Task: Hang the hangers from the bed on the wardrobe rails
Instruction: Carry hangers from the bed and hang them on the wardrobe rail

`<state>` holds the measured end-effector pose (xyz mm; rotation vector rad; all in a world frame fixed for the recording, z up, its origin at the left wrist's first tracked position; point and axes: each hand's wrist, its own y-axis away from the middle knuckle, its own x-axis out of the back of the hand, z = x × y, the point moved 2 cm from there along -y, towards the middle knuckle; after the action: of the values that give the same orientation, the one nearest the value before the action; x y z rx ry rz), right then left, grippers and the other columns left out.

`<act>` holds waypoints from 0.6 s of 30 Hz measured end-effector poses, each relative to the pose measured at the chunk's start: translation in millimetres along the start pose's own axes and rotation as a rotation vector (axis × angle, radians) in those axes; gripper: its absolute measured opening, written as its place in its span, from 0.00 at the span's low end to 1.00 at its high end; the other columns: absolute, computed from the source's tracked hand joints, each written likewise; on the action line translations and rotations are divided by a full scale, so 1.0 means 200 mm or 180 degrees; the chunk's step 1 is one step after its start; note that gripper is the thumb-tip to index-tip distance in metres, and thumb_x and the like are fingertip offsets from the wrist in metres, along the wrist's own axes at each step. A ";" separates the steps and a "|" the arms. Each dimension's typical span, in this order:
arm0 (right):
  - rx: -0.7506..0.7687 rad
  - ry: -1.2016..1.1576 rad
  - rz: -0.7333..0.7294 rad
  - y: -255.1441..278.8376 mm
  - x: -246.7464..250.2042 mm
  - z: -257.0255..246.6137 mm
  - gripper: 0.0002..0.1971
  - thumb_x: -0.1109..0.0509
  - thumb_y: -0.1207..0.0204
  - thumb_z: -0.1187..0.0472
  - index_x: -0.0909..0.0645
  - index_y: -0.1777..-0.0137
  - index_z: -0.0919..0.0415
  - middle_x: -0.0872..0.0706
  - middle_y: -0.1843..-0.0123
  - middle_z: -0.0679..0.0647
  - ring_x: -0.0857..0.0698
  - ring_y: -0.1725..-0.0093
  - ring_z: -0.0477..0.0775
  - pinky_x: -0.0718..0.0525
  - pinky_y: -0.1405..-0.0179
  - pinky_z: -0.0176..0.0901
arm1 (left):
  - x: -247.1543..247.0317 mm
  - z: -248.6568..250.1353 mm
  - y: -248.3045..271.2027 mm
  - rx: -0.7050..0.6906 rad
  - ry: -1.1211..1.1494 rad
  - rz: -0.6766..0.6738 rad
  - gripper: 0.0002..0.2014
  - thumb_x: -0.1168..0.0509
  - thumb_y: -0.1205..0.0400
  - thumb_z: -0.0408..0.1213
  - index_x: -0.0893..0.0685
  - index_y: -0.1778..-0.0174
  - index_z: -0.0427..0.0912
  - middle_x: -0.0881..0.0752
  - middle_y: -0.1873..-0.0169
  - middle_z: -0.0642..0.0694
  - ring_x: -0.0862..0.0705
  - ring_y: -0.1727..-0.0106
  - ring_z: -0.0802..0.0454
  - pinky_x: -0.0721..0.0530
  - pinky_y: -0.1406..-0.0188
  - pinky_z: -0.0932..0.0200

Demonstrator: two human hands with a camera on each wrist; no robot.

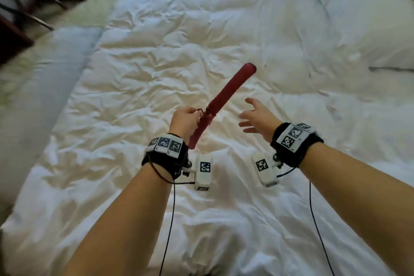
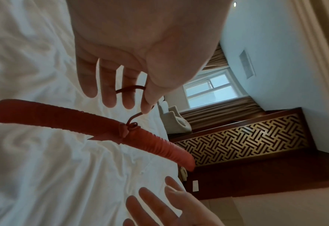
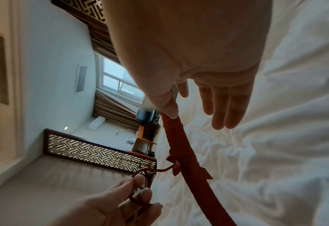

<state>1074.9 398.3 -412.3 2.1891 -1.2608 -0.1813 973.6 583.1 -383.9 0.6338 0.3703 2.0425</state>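
Soft daylight from window [image 2: 211,91]; wrist views dim, edges warped; corners blurred.

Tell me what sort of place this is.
Probably a hotel bedroom: a wide bed with white duvet and pillows, a lattice-panelled wooden partition, and a curtained window with a desk and chair beside it.

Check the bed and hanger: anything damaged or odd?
Nothing stands out. The left hand pinches the red padded hanger by its hook above the rumpled duvet; the right hand is open, empty.
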 end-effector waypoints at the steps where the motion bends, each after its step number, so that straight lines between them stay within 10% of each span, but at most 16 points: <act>1: 0.0094 0.0064 0.0004 0.03 0.02 -0.02 0.32 0.33 0.18 0.66 0.38 0.17 0.51 0.18 0.44 0.58 0.13 0.42 0.63 0.11 0.44 0.54 | 0.00 0.03 0.05 -0.0034 0.0013 0.0004 0.09 0.41 0.14 0.29 0.17 0.57 0.39 0.18 0.81 0.53 0.20 0.78 0.59 0.28 0.84 0.72; 10: 0.1288 0.1390 0.0468 0.28 0.19 -0.21 0.26 0.28 0.27 0.65 0.21 0.27 0.51 0.20 0.35 0.56 0.19 0.38 0.55 0.22 0.39 0.42 | -0.04 0.22 0.40 -0.0287 -0.0445 0.0293 0.11 0.30 0.23 0.30 0.14 0.72 0.45 0.16 0.79 0.48 0.21 0.69 0.49 0.26 0.64 0.57; 18: 0.1968 0.2747 0.0695 0.44 0.25 -0.20 0.30 0.20 0.31 0.58 0.20 0.28 0.49 0.23 0.27 0.54 0.28 0.27 0.61 0.29 0.25 0.56 | -0.02 0.36 0.71 -0.0719 -0.1126 0.0531 0.08 0.31 0.26 0.36 0.08 0.68 0.45 0.09 0.66 0.41 0.19 0.66 0.49 0.23 0.64 0.56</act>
<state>1052.2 341.3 -322.3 2.1429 -1.0797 1.2498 917.3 506.6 -255.3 0.8882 -0.1225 2.0387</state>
